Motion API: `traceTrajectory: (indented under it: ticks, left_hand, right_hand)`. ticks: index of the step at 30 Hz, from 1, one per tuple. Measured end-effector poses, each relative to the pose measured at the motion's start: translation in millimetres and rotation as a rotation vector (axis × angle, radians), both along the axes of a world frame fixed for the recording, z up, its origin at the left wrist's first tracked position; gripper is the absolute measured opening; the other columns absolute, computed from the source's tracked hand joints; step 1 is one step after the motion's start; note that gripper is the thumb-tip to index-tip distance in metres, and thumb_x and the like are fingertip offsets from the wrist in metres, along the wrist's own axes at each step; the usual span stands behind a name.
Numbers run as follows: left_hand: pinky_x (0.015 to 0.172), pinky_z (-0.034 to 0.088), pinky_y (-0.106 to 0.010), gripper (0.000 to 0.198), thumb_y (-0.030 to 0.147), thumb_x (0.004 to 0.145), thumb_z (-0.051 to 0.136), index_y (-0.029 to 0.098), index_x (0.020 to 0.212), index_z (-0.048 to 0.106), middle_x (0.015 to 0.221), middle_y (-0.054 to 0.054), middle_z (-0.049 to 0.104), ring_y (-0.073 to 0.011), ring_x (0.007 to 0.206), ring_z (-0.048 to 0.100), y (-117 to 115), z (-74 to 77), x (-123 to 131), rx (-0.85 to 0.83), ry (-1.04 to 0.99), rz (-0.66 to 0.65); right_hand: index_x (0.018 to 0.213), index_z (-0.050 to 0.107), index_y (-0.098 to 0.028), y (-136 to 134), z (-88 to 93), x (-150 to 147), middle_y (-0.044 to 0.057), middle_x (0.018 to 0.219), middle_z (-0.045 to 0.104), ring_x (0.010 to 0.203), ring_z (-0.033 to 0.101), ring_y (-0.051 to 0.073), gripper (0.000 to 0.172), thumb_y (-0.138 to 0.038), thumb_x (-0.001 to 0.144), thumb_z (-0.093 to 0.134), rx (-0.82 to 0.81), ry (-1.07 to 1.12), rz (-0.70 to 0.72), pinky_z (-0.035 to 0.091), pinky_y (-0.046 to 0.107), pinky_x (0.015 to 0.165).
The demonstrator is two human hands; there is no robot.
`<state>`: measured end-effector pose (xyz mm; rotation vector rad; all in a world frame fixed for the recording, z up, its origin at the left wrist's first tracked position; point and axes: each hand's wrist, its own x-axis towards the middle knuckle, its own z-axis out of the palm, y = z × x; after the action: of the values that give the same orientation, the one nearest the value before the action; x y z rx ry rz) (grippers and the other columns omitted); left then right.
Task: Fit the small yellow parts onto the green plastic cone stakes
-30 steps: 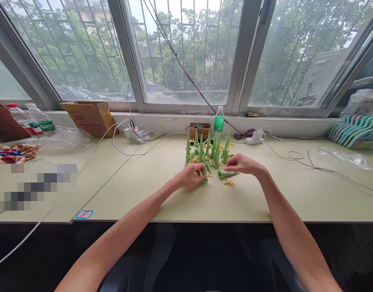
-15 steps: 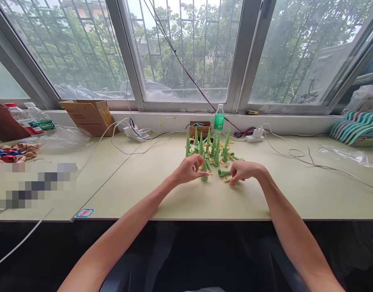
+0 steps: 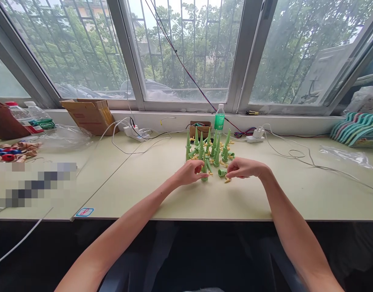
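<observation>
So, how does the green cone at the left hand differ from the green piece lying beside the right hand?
The green cone stands upright, while the green piece lies on its side. The left hand grips the cone; the piece rests on the table, partly hidden by the right hand. The piece shows its open end, whereas the cone's base faces down. Both are light green.

Passage open along tabletop nr edge btwn forearms; green cones clog ctr, bottle stands behind.
</observation>
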<state>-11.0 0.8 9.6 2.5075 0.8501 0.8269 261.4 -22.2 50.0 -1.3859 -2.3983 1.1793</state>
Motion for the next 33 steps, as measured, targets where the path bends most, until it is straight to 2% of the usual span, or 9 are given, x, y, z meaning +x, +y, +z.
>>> traceTrajectory:
  ticks: [3, 9, 21, 28, 33]
  left_hand:
    - [0.052, 0.031, -0.023, 0.037, 0.041, 0.082, 0.063, 0.017, 0.063, 0.042, 0.057, 0.004, 0.044, -0.0080, 0.053, 0.035, 0.6, -3.1, 1.3, -0.027, 0.006, 0.001]
    - [0.051, 0.032, -0.023, 0.033, 0.039, 0.083, 0.060, 0.016, 0.064, 0.047, 0.058, 0.003, 0.050, -0.0082, 0.052, 0.038, 1.6, -6.4, 2.0, -0.063, -0.016, 0.011]
    - [0.052, 0.038, -0.021, 0.030, 0.039, 0.082, 0.061, 0.015, 0.067, 0.052, 0.062, 0.001, 0.054, -0.0087, 0.055, 0.045, 0.4, -6.7, 4.1, -0.150, -0.092, -0.017]
    - [0.050, 0.037, -0.021, 0.029, 0.038, 0.083, 0.061, 0.014, 0.070, 0.053, 0.060, 0.001, 0.051, -0.0079, 0.054, 0.042, -2.2, -7.0, 7.1, -0.225, -0.155, -0.063]
    - [0.048, 0.035, -0.019, 0.032, 0.041, 0.082, 0.063, 0.014, 0.069, 0.051, 0.060, 0.002, 0.049, -0.0068, 0.053, 0.040, -5.1, -4.5, 8.6, -0.226, -0.192, -0.065]
  right_hand:
    - [0.072, 0.065, -0.014, -2.8, 0.2, -10.6, -0.004, 0.047, 0.044, 0.044, 0.035, 0.007, 0.034, -0.047, 0.077, 0.061, 0.042, 0.079, 0.019, 0.025, 0.021, 0.042]
    - [0.074, 0.067, -0.014, 2.3, -11.9, -21.3, -0.003, 0.050, 0.045, 0.047, 0.037, 0.008, 0.033, -0.046, 0.077, 0.060, 0.116, 0.092, 0.014, 0.028, 0.021, 0.043]
    - [0.087, 0.069, -0.014, 4.9, -18.3, -23.9, -0.003, 0.056, 0.047, 0.050, 0.039, 0.008, 0.039, -0.051, 0.080, 0.060, 0.085, 0.162, 0.055, 0.039, 0.020, 0.047]
    - [0.083, 0.069, -0.013, 7.0, -22.3, -27.4, -0.002, 0.056, 0.048, 0.050, 0.042, 0.008, 0.041, -0.054, 0.080, 0.060, 0.094, 0.186, 0.033, 0.041, 0.020, 0.047]
    - [0.083, 0.068, -0.013, 7.7, -25.5, -29.7, -0.003, 0.054, 0.047, 0.048, 0.042, 0.008, 0.040, -0.052, 0.081, 0.061, 0.105, 0.207, 0.037, 0.038, 0.020, 0.044]
